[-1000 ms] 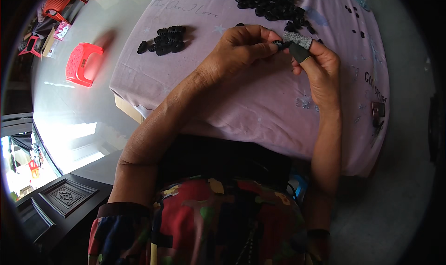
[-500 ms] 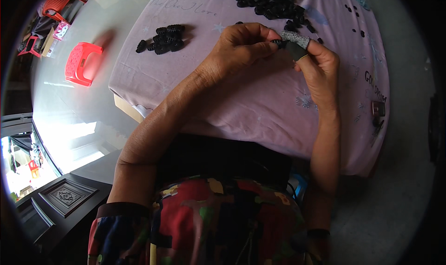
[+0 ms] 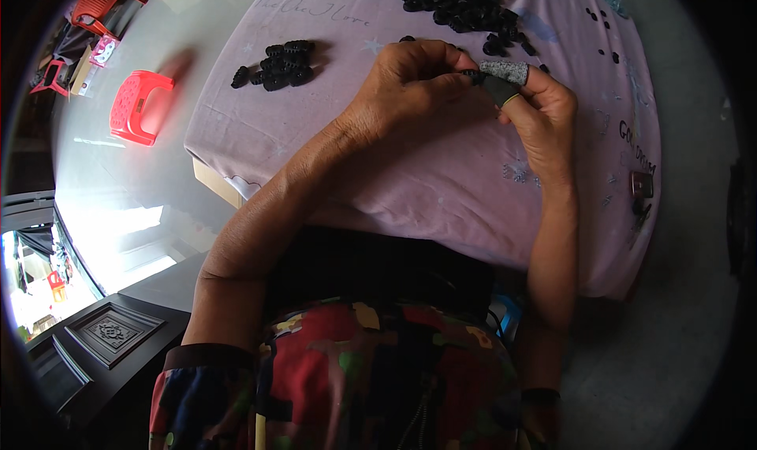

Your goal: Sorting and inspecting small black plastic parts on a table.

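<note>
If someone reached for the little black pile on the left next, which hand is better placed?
Probably the left hand: it is nearer the small black pile. The right hand is farther across the pink cloth. Both hands meet at a small black piece, though.

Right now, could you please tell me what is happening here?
A person's left hand has a small black ribbed piece in its grip. The right hand, wearing a grey knitted finger cover and a dark finger cover, meets it; whether it also grips is unclear. A cluster of black ribbed pieces lies to the left on the pink tablecloth, and a larger heap lies beyond the hands.
</note>
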`<action>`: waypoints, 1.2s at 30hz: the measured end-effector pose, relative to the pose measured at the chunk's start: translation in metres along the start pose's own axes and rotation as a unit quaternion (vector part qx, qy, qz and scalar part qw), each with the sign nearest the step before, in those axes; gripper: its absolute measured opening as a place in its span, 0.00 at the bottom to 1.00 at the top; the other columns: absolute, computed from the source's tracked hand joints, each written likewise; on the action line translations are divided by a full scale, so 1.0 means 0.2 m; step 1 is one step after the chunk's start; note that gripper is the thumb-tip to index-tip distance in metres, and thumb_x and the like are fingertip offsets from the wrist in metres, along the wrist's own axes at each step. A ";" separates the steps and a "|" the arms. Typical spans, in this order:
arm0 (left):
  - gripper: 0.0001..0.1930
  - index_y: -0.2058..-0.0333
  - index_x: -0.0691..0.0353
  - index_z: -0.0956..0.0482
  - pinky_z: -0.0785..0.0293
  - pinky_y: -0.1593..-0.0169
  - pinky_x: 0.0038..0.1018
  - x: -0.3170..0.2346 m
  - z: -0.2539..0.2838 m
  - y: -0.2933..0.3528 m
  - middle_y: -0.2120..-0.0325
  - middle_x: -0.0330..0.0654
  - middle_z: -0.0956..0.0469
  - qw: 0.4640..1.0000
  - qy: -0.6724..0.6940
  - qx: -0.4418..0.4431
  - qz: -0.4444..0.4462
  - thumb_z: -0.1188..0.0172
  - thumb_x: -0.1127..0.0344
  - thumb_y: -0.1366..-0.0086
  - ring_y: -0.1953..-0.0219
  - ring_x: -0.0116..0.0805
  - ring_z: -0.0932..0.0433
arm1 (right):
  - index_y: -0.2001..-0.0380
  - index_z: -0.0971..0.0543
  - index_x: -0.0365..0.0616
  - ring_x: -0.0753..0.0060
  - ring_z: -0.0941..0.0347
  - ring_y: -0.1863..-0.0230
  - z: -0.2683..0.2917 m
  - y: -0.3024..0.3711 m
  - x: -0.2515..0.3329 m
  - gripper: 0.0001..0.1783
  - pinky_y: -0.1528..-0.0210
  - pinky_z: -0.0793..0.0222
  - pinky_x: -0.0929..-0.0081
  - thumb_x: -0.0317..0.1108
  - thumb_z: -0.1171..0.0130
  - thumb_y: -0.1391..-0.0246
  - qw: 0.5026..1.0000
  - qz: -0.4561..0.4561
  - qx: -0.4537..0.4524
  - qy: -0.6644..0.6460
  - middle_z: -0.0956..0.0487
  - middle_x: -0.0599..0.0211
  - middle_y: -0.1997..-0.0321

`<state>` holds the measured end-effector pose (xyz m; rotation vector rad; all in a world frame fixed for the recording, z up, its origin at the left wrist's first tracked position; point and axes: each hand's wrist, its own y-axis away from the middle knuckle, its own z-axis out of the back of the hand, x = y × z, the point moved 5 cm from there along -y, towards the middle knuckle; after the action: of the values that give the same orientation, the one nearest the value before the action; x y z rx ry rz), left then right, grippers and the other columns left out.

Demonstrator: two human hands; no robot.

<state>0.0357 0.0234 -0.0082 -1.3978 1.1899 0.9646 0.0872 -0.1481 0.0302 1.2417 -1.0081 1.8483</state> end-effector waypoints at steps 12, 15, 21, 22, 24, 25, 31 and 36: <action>0.08 0.56 0.64 0.17 0.23 0.57 0.20 -0.02 0.00 0.01 0.66 0.35 0.16 0.999 -0.014 0.004 0.032 0.37 0.69 0.31 0.64 0.20 0.21 | 0.62 0.14 0.38 0.89 0.30 0.77 0.03 -0.01 -0.02 0.10 0.73 0.33 0.87 0.23 0.41 0.47 0.998 -0.035 0.029 -0.034 0.20 0.76 0.75; 0.08 0.55 0.64 0.16 0.23 0.57 0.19 -0.02 -0.01 0.00 0.66 0.35 0.16 1.000 -0.008 0.013 0.024 0.38 0.69 0.30 0.63 0.20 0.20 | 0.62 0.14 0.38 0.89 0.30 0.76 0.03 -0.01 -0.03 0.10 0.72 0.33 0.87 0.24 0.40 0.46 0.998 -0.035 0.034 -0.042 0.18 0.74 0.73; 0.09 0.54 0.64 0.16 0.24 0.59 0.18 -0.01 0.00 0.00 0.67 0.34 0.16 0.999 0.002 0.011 0.034 0.38 0.70 0.30 0.65 0.19 0.21 | 0.60 0.17 0.36 0.85 0.29 0.72 0.03 -0.01 -0.01 0.08 0.70 0.32 0.84 0.26 0.38 0.42 0.995 -0.065 0.064 -0.050 0.16 0.66 0.66; 0.09 0.54 0.64 0.16 0.24 0.60 0.18 -0.01 0.00 0.01 0.67 0.34 0.16 0.999 0.013 0.012 0.042 0.38 0.69 0.30 0.65 0.19 0.21 | 0.60 0.17 0.36 0.85 0.29 0.72 0.03 -0.01 -0.01 0.08 0.70 0.32 0.84 0.26 0.38 0.42 0.995 -0.065 0.064 -0.049 0.16 0.66 0.66; 0.09 0.54 0.63 0.16 0.25 0.60 0.17 -0.01 0.00 0.00 0.67 0.34 0.16 0.998 0.023 0.015 0.053 0.38 0.69 0.30 0.65 0.19 0.21 | 0.60 0.16 0.37 0.85 0.29 0.72 0.03 -0.01 -0.02 0.08 0.70 0.32 0.84 0.26 0.38 0.43 0.993 -0.065 0.068 -0.066 0.16 0.65 0.66; 0.09 0.55 0.63 0.15 0.25 0.60 0.17 -0.01 0.00 0.00 0.67 0.34 0.16 0.999 0.011 0.014 0.051 0.37 0.70 0.31 0.65 0.18 0.21 | 0.60 0.16 0.37 0.85 0.29 0.72 0.03 -0.01 -0.03 0.08 0.70 0.32 0.84 0.26 0.38 0.43 0.993 -0.066 0.068 -0.066 0.16 0.65 0.66; 0.08 0.56 0.65 0.16 0.23 0.59 0.19 0.00 0.00 0.01 0.67 0.36 0.16 0.999 -0.036 0.010 0.007 0.36 0.72 0.33 0.64 0.20 0.20 | 0.63 0.15 0.37 0.90 0.32 0.78 0.01 -0.01 -0.03 0.10 0.75 0.37 0.87 0.22 0.42 0.48 0.997 -0.043 0.053 -0.026 0.21 0.75 0.77; 0.07 0.59 0.66 0.16 0.22 0.56 0.21 -0.02 -0.01 0.02 0.66 0.38 0.16 0.999 -0.036 0.001 0.006 0.35 0.74 0.35 0.63 0.23 0.19 | 0.67 0.16 0.37 0.93 0.36 0.79 0.00 0.00 -0.03 0.08 0.78 0.43 0.88 0.19 0.42 0.49 0.999 -0.024 0.048 -0.006 0.25 0.81 0.80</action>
<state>0.0302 0.0213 -0.0045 -1.3453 1.1472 1.0134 0.0894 -0.1484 0.0243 1.3231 -0.8976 1.8719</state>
